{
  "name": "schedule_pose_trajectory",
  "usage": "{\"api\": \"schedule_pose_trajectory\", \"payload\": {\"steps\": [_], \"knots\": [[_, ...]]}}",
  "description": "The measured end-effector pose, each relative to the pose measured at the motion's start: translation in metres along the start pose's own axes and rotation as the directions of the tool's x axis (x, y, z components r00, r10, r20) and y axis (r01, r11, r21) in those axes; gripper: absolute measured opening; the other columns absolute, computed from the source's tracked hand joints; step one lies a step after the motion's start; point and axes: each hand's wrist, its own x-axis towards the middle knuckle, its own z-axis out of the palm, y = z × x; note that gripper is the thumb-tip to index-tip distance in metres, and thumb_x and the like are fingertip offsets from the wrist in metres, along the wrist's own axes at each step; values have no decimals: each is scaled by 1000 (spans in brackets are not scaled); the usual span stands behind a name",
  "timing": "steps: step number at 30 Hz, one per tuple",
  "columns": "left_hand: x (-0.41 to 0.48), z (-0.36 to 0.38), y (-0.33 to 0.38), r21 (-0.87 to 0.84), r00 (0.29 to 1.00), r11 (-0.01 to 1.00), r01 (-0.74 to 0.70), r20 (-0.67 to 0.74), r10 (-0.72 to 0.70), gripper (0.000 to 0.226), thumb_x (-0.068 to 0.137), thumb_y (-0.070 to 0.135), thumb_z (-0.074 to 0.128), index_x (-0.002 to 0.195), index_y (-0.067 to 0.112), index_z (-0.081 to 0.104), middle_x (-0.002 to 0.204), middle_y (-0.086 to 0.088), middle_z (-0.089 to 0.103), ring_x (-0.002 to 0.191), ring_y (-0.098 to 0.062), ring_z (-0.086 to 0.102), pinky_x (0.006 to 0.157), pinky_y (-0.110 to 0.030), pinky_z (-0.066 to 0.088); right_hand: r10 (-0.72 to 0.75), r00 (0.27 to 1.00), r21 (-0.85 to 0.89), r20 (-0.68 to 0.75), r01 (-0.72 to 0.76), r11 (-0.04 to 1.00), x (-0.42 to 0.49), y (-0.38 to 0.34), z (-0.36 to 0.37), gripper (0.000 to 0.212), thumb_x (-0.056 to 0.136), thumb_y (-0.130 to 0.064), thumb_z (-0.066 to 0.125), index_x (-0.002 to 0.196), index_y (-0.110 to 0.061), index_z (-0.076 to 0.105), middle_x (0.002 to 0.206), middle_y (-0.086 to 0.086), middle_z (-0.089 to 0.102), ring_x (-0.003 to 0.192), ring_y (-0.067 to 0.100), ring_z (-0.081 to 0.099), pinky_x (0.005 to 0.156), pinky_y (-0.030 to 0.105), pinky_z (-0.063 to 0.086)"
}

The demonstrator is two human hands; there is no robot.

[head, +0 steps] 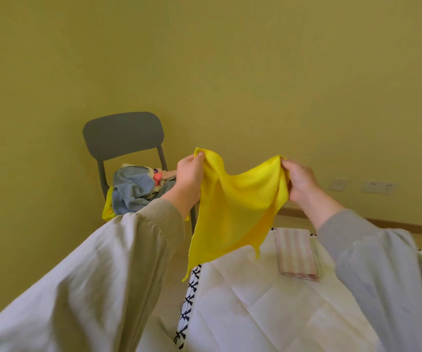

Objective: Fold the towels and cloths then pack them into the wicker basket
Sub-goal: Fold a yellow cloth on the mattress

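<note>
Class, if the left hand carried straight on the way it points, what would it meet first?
Probably the wall; the left hand points up, right of the chair, though depth is unclear.

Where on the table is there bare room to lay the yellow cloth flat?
For the yellow cloth, the white tablecloth is bare between its black-cross edge and the folded pink striped towel, and nearer the person below that towel. The grey chair is crowded with unfolded cloths. A sleeve hides the table right of the towel.
</note>
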Motion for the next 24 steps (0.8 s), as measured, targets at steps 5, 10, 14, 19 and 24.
{"api": "schedule_pose_trajectory", "payload": {"steps": [5,10,14,19,24], "knots": [[1,5,5,20,999,999,-35,-28,35,31,100,28,45,70,24,45,73,0,40,67,-15,40,62,-29,36,-88,996,-38,-20,87,995,-3,-26,3,11,82,-9,65,71,-9,65,65,6,60,62,19,56,63,29,48],[18,-11,-28,201,985,977,-68,-143,98,34,100,25,41,67,22,39,61,3,29,55,-11,27,51,-26,23,-213,977,-493,-9,181,851,14,-2,-14,11,79,-7,64,77,5,65,66,14,52,68,16,46,63,27,35],[42,-25,-61,355,981,933,-64,-149,124,26,99,18,45,74,17,52,59,2,38,53,-11,31,49,-25,26,-210,978,-772,10,141,619,37,29,-36,18,84,-6,55,93,3,68,86,16,62,83,23,54,69,27,34],[79,-30,-89,608,973,779,-153,-45,226,18,93,15,55,104,16,70,75,-2,63,60,-14,53,52,-25,41,-230,973,-820,12,142,555,68,62,-37,22,89,-6,55,108,-2,67,111,14,66,106,30,58,80,28,39],[110,-35,-118,743,964,660,-109,-84,254,21,94,20,55,103,14,73,89,-12,68,72,-25,58,52,-27,38,-195,980,-836,-31,82,542,90,89,-30,26,89,1,52,111,2,66,116,18,65,111,31,57,88,30,42]]}}
